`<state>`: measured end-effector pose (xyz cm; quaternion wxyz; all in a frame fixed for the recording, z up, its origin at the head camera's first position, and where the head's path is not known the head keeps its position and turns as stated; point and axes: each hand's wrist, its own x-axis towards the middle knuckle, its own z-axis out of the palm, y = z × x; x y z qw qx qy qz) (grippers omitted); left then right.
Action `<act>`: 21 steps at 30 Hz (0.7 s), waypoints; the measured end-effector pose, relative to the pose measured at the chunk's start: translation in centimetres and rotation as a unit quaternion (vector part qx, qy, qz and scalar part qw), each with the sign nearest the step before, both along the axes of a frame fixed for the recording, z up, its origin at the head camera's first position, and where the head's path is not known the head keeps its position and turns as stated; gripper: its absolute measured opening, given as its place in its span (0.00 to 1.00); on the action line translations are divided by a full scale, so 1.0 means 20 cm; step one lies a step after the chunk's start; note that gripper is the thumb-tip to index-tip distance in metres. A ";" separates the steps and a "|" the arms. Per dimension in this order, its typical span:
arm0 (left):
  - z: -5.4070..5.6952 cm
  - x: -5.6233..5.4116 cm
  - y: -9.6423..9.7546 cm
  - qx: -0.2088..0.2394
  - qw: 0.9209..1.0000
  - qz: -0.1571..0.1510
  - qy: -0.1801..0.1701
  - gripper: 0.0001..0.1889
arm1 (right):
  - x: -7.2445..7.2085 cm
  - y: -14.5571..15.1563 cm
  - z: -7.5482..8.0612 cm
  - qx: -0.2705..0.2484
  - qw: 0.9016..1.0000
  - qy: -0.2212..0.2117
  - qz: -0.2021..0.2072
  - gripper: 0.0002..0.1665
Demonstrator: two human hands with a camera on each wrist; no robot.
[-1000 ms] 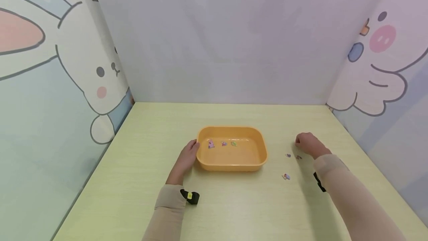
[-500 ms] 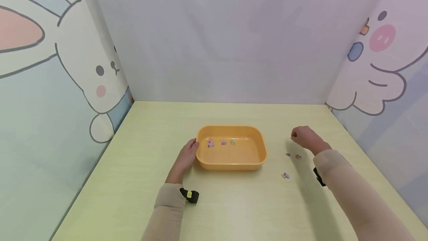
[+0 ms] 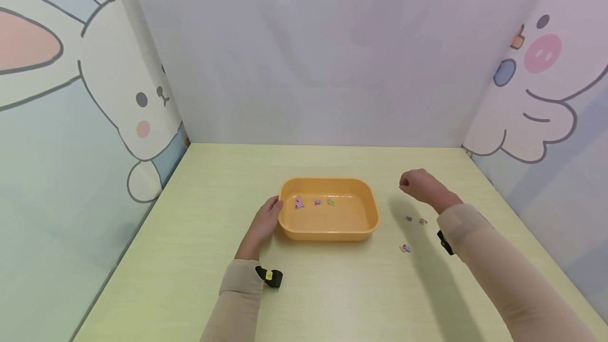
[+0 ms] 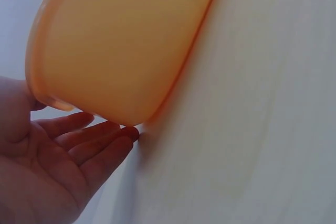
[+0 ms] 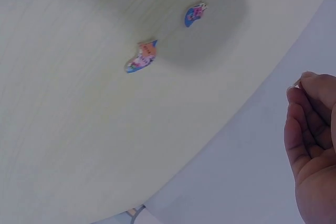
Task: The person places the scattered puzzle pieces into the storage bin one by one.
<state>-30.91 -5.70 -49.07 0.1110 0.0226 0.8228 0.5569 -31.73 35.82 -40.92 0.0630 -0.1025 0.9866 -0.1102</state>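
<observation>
Left hand (image 3: 266, 220): fingers straight, pressed flat against the left end wall of the orange tray (image 3: 328, 231); three small pieces (image 3: 315, 202) lay inside, right of it. No legible writing. Right hand (image 3: 420, 186): raised, fingers curled; contents indiscernible. Three loose pieces (image 3: 412, 228) lay on the table (image 3: 332, 289) below and near it.

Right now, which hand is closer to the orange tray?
The left. The left hand rests its fingers against the near left end of the orange tray. The right hand is lifted above the table, off to the tray's right, apart from it.
</observation>
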 end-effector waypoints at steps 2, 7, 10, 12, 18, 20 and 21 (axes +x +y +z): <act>0.00 0.00 0.00 0.001 1.000 -0.002 0.000 0.27 | -0.01 -0.03 0.01 0.001 1.000 0.003 0.005 0.06; 0.00 -0.01 0.00 0.003 1.000 -0.003 0.005 0.27 | -0.04 -0.12 0.05 -0.007 1.000 0.007 0.015 0.06; 0.00 -0.01 0.00 0.008 1.000 -0.002 0.008 0.27 | -0.05 -0.18 0.07 -0.011 1.000 0.006 0.022 0.06; -0.01 -0.01 0.00 0.010 1.000 -0.002 0.009 0.26 | -0.06 -0.22 0.08 -0.012 1.000 0.004 0.027 0.06; 0.00 -0.01 0.00 0.010 1.000 -0.004 0.012 0.26 | -0.08 -0.33 0.11 -0.005 0.999 -0.006 0.036 0.06; 0.00 -0.01 0.00 0.012 1.000 -0.004 0.010 0.26 | -0.09 -0.37 0.11 -0.002 0.999 -0.010 0.039 0.07; -0.01 -0.01 -0.01 0.013 1.000 -0.004 0.009 0.26 | -0.09 -0.38 0.11 -0.003 0.999 -0.013 0.041 0.07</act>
